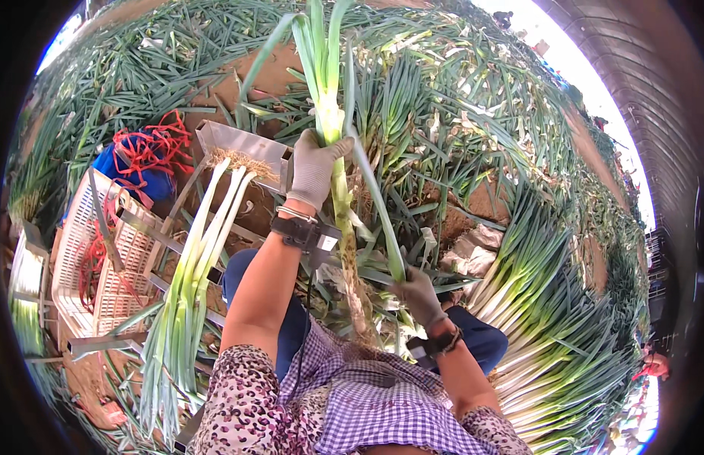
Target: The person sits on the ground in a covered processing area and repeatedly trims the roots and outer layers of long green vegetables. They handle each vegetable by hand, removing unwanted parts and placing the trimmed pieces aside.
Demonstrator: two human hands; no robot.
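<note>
My gloved left hand grips a large green onion around its upper stalk. The onion stands nearly upright in front of me, leaves at the top and its soil-stained lower stalk toward my lap. A long green leaf hangs bent down along its right side. My gloved right hand is closed on the lower end of that leaf, low and to the right. Left of my left arm, several cleaned green onions lie across a metal stand, roots at the far end.
A white plastic basket with red straps stands at the left. On the right lies a long row of green onions, white stalks toward me. Loose leaves cover the ground beyond. A crumpled pale sack lies beside the row.
</note>
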